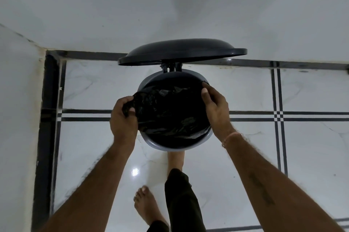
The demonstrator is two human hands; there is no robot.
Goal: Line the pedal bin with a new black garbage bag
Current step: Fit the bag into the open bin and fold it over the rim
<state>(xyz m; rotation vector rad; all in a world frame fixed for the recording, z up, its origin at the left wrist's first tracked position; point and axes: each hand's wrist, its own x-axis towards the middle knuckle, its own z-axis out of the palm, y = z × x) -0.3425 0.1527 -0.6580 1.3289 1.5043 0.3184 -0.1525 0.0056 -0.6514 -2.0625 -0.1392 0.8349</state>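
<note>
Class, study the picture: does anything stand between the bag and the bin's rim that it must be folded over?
Nothing visible does. The lid stands raised behind the bin, off the opening. The left hand and right hand hold the bag at opposite sides of the opening.

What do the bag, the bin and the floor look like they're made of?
Bag: thin black plastic film, glossy and crinkled. Bin: probably moulded plastic, grey, smooth matt rim. Floor: polished white tile, marble-like veins, reflecting a light spot.
</note>
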